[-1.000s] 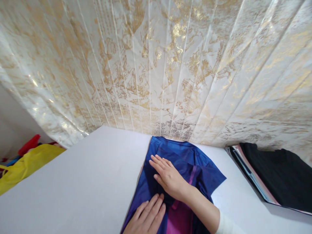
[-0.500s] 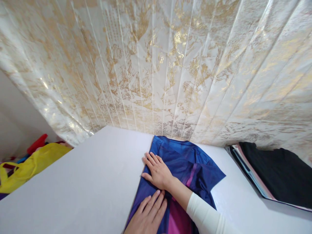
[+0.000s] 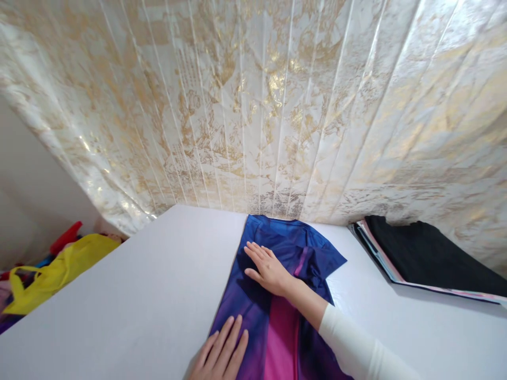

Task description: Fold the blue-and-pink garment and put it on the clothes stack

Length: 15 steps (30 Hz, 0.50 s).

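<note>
A blue and purple shirt [image 3: 253, 303] with a pink panel lies on the white table [image 3: 142, 295], its left side folded in a straight edge and a short sleeve [image 3: 325, 262] pointing right. My right hand [image 3: 267, 269], in a white sleeve, is held flat over the upper part of the shirt, fingers stretched and thumb apart; whether the palm touches the cloth I cannot tell. Lower down, my left hand [image 3: 222, 351] rests with its fingers spread along the shirt's left edge, its wrist cut off by the frame. Neither hand grips the cloth.
A stack of folded clothes [image 3: 428, 256], black on top, lies at the table's right. Past the left edge are a yellow cloth bag [image 3: 63, 269] and a red item [image 3: 65, 236]. A white and gold patterned curtain [image 3: 253, 116] hangs behind the table.
My left hand has slid down and left, away from my right hand. My right hand has moved slightly right over the shirt, and more of the pink panel shows. The view has shifted slightly.
</note>
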Each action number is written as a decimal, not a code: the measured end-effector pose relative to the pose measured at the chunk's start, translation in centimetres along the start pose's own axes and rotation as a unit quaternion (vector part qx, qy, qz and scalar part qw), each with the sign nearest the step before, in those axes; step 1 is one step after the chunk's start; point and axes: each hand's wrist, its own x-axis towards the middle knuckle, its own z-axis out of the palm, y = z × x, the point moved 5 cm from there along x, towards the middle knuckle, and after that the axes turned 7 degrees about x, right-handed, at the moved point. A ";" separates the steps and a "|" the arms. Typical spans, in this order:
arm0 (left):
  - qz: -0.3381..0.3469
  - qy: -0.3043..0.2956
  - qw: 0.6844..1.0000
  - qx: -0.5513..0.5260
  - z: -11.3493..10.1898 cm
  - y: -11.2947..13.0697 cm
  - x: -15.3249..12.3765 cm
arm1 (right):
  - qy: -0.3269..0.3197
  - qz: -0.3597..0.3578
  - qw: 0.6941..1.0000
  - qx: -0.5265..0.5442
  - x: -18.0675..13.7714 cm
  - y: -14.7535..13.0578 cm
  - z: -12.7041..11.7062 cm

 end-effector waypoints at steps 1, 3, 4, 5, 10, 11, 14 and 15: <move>-0.009 -0.001 1.000 -0.003 -0.1 0.0 0.3 | -0.004 0.002 1.000 -0.004 -1.2 -0.2 -0.1; -0.006 -0.001 1.000 -0.014 -0.5 0.2 0.8 | -0.004 0.016 1.000 -0.015 -3.8 -0.5 -0.3; 0.002 -0.002 1.000 -0.021 -0.7 0.4 0.9 | 0.004 0.027 0.999 -0.021 -5.0 -0.6 -0.4; 0.011 -0.002 1.000 -0.026 -0.9 0.5 1.0 | 0.015 0.038 0.999 -0.028 -6.3 -0.7 -0.4; 0.021 -0.013 0.999 -0.044 -1.4 0.4 0.7 | 0.054 0.060 0.995 -0.051 -11.0 -1.8 0.3; 0.018 -0.011 0.998 -0.052 -1.5 0.3 0.7 | 0.056 0.061 0.995 -0.055 -11.7 -1.9 0.6; 0.018 -0.001 0.998 -0.055 -1.5 0.4 0.5 | 0.063 0.072 0.993 -0.066 -13.1 -2.0 1.1; 0.027 0.008 0.999 -0.044 -1.4 0.7 0.4 | 0.064 0.075 0.993 -0.067 -13.4 -2.0 1.2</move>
